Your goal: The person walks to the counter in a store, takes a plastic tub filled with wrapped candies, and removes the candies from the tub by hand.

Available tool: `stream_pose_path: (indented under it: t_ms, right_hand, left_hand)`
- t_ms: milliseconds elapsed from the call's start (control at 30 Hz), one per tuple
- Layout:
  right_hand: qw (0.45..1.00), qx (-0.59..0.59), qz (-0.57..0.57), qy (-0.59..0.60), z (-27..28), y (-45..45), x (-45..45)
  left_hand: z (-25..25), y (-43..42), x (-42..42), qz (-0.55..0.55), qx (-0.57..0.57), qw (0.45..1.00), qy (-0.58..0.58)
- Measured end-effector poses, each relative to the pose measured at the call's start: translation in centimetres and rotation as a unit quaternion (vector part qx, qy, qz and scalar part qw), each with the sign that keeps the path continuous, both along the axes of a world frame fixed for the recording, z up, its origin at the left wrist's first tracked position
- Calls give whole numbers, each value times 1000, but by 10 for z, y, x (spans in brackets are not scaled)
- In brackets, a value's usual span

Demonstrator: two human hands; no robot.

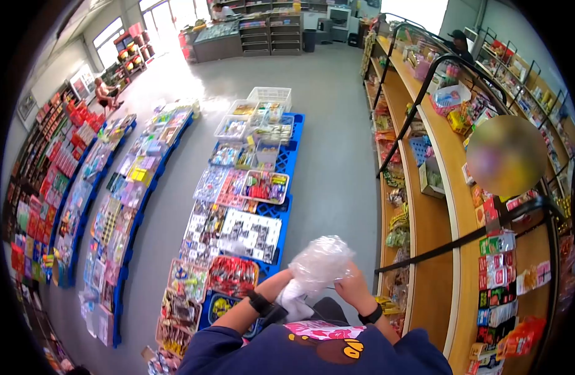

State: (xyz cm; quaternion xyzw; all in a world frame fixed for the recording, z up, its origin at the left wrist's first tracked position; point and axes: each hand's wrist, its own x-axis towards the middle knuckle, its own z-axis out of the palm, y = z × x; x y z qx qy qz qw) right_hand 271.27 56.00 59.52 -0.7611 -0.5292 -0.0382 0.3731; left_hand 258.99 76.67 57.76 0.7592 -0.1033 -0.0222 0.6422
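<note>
A crumpled clear plastic bag (322,262) is held up in front of my body. My left hand (281,281) reaches into or behind the bag, so its fingers are hidden. My right hand (350,289) is closed at the bag's right edge, pinching the film. A white cloth-like piece (294,301) hangs under the bag, close to my left wrist. Black bands circle both my wrists.
To the left, blue pallets (286,219) carry trays of small packaged goods. On the right stands a wooden shelf unit (434,250) with black metal rails and snack packets. One person (106,94) sits far left; another (460,45) is behind the shelves.
</note>
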Motion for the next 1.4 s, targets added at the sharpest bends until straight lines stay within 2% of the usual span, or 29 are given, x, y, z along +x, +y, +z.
stream_pose_path:
  t_ms: [167, 233, 267, 333, 400, 433, 500, 600, 700, 733, 800, 833, 867, 933, 967, 1000, 1033, 1133, 1167, 1233, 1333, 1400]
  right_hand:
    - [990, -87, -51, 101, -31, 27, 109]
    - [959, -178, -46, 214, -30, 49, 158]
    - [959, -178, -45, 215, -36, 65, 197]
    - [981, -157, -3, 117, -48, 97, 251]
    - [998, -17, 26, 56, -11, 143, 315]
    - [997, -20, 34, 59, -1, 166, 345]
    - [988, -16, 70, 139, 15, 210, 400]
    - [979, -54, 128, 147, 33, 278, 469]
    - [964, -44, 194, 175, 8, 346, 539]
    - [965, -43, 194, 170, 2, 365, 555]
    - [911, -98, 133, 379, -3, 405, 598]
    - [882, -39, 135, 449, -26, 420, 620]
    - [883, -48, 130, 448, -26, 428, 647]
    - [817, -19, 51, 574, -20, 441, 704]
    - [826, 62, 48, 559, -8, 441, 731]
    - [792, 101, 54, 600, -2, 436, 753]
    - [754, 140, 59, 639, -1, 436, 782]
    - [720, 183, 44, 668, -9, 439, 862]
    - [710, 169, 38, 683, -10, 437, 885]
    - [701, 152, 24, 697, -52, 456, 936]
    - [623, 155, 68, 764, -90, 497, 1006]
    - [604, 116, 158, 772, -63, 554, 1078]
  left_hand:
    - [-16, 41, 148, -61, -25, 998, 2]
    - [-21, 67, 202, -42, -41, 998, 6]
    - [-22, 84, 227, -20, -53, 998, 9]
    - [-2, 115, 261, 67, -210, 969, 112]
    - [-23, 159, 308, 158, -89, 983, 37]
    - [-24, 180, 321, 202, -79, 975, 42]
    - [-21, 223, 339, 288, -110, 947, 90]
    - [-26, 292, 365, 388, -168, 894, 150]
    - [-41, 364, 412, 436, -203, 857, 185]
    - [-44, 385, 436, 435, -201, 857, 191]
    - [-32, 424, 503, 407, -184, 875, 187]
    - [-22, 434, 543, 361, -163, 902, 170]
    - [-7, 438, 586, 359, -173, 901, 171]
    - [22, 449, 673, 227, -142, 948, 172]
    - [34, 451, 713, 180, -156, 957, 163]
    - [34, 454, 747, 132, -169, 964, 157]
    - [33, 461, 784, 116, -130, 975, 135]
    - [51, 481, 894, 45, -55, 994, 84]
    - [62, 488, 923, 29, -13, 996, 81]
    - [35, 514, 973, 6, 11, 996, 85]
    - [14, 552, 1035, 18, -29, 993, 111]
    - [13, 587, 1082, 60, 0, 988, 142]
